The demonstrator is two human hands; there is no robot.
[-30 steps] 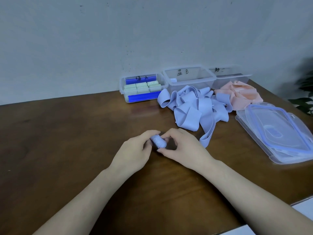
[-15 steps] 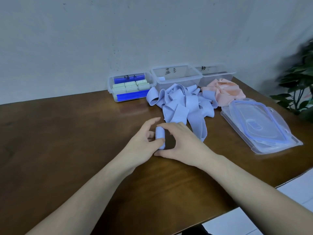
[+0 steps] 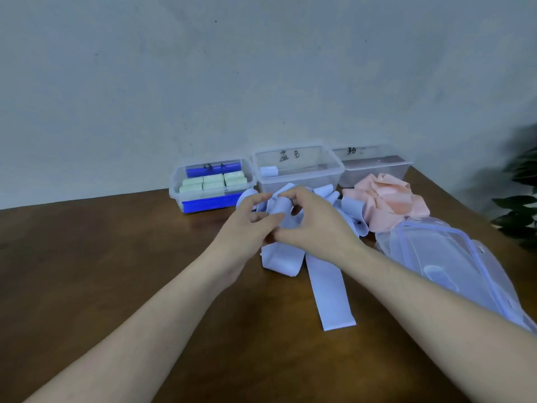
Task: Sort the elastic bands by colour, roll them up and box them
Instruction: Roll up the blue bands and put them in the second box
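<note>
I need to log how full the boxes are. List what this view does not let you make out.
- Middle box: one blue roll shows; the hands hide its front wall.
- Right box: the pink bands hide its lower front; contents unclear.
- Green rolls: six tops show; any layers beneath are hidden.
- Box labels: too small to read.
- Lids: cut off by the right edge.

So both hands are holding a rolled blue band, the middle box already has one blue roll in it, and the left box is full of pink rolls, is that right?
Not quite. The head view shows the left box holds pale green rolls, not pink. The rest stands: the left hand and right hand hold a rolled blue band, and the middle box has one blue roll.
</note>
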